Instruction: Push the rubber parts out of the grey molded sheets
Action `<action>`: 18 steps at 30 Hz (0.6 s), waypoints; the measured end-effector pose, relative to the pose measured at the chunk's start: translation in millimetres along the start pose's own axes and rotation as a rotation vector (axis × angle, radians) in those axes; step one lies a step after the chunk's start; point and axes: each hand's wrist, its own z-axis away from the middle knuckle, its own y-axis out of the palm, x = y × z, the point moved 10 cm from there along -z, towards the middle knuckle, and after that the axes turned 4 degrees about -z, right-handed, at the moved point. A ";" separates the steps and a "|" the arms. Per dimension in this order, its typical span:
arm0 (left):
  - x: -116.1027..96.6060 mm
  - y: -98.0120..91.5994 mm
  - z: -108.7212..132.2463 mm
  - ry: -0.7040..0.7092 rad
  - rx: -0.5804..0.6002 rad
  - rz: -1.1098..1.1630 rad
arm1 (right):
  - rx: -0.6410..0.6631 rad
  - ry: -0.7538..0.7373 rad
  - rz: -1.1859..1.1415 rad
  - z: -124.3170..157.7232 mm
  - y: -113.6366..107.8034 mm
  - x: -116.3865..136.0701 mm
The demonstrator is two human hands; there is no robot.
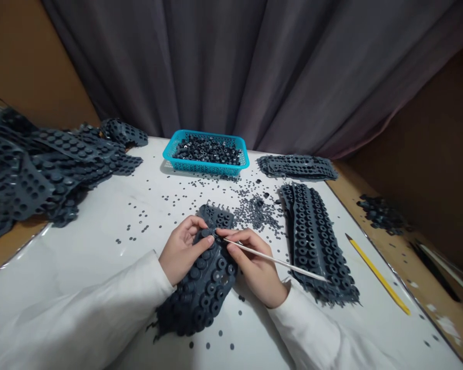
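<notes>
A dark grey moulded rubber sheet (212,288) with rows of round, holed bumps lies on the white table in front of me. My left hand (185,246) grips its upper part, thumb pressed beside one bump. Against the same spot, my right hand (254,262) pinches a thin white stick (281,262). The stick slants down to the right past my palm; its working tip at the bumps is hidden by my fingers. Small dark discs (258,210) are scattered on the table beyond the sheet.
A blue basket (204,167) of small dark rubber pieces stands at the back. Rubber sheets (54,159) are heaped at left; stacked sheets (316,236) lie at right, with another stack (297,167) behind. A yellow pencil (378,272) rests near the right edge, beside a dark pile (381,211).
</notes>
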 end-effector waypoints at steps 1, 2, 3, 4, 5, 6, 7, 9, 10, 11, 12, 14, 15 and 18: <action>-0.3 -0.1 0.0 0.001 -0.004 -0.011 | 0.006 -0.007 0.018 -0.4 0.4 0.4; -0.5 -0.2 0.0 0.002 -0.008 -0.019 | 0.011 -0.015 0.034 -0.8 0.7 0.8; -1.0 -0.4 -0.1 0.005 -0.013 -0.027 | 0.014 -0.024 0.049 -1.2 0.9 1.4; -1.7 -0.7 -0.1 0.008 -0.020 -0.034 | 0.015 -0.031 0.061 -1.4 0.9 1.9; -2.4 -1.1 -0.1 0.011 -0.029 -0.039 | 0.015 -0.037 0.071 -1.5 0.9 2.4; -3.0 -1.6 0.0 0.013 -0.037 -0.041 | 0.015 -0.041 0.077 -1.4 0.8 2.9; -3.4 -2.1 0.1 0.013 -0.045 -0.041 | 0.014 -0.042 0.081 -1.3 0.7 3.3; -3.9 -2.5 0.5 0.010 -0.052 -0.038 | 0.013 -0.033 0.074 -0.8 0.6 3.2; -4.1 -2.7 0.7 0.010 -0.053 -0.033 | 0.015 -0.024 0.067 -0.6 0.7 2.7; -4.4 -3.1 0.8 0.011 -0.055 -0.030 | 0.017 -0.014 0.058 -0.3 0.9 2.0; -4.7 -3.8 0.9 0.014 -0.059 -0.031 | 0.019 -0.004 0.048 -0.2 1.2 1.1; -5.0 -5.4 0.6 0.017 -0.068 -0.046 | 0.021 0.013 0.029 0.2 1.8 -1.0; -4.5 -5.7 0.2 0.012 -0.068 -0.053 | 0.020 0.022 0.017 0.4 2.1 -2.2; -1.4 -5.8 -1.1 -0.017 -0.054 -0.061 | 0.014 0.043 -0.033 0.8 2.8 -5.6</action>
